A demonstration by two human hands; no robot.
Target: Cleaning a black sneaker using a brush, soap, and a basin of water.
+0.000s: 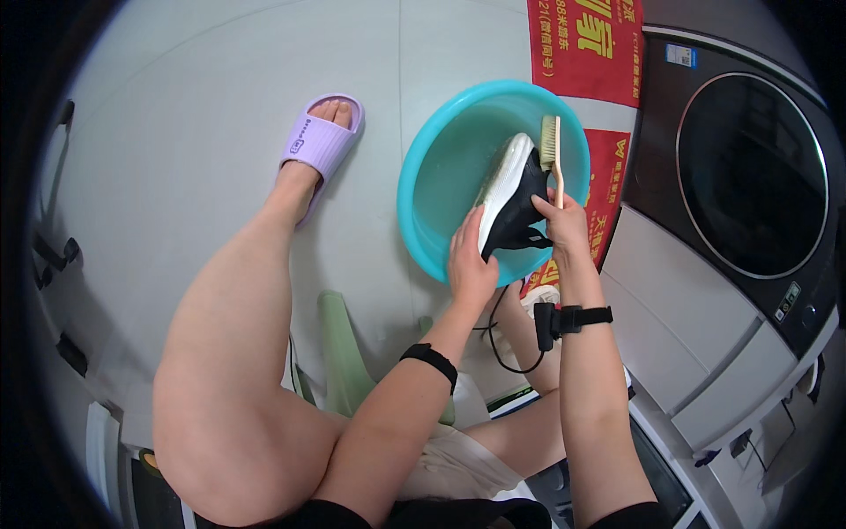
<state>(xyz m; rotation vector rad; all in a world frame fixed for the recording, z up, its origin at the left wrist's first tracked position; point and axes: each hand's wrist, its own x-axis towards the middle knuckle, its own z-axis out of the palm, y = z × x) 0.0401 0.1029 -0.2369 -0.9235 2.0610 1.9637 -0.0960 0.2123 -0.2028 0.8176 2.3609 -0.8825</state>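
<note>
A black shoe point(519, 205) with a thick white sole point(509, 175) lies tilted on its side over a turquoise plastic basin point(423, 244) of water. My left hand point(472, 261) grips its near end, fingers along the sole and thumb against the black upper. In my right hand point(565, 221) is the wooden handle of a scrub brush point(550, 142), its pale bristles turned left toward the shoe. Whether the bristles touch the upper is hard to tell. The right thumb rests by the shoe's opening, where a black strap or tongue hangs out.
Right of the basin stands a washing machine point(704, 159) with a round dark door. Red printed sheets point(585, 53) bearing writing lie on the floor beside it. My left foot wears a purple slipper point(324, 142). A green stool leg point(344, 350) and a black cable point(505, 364) are close below.
</note>
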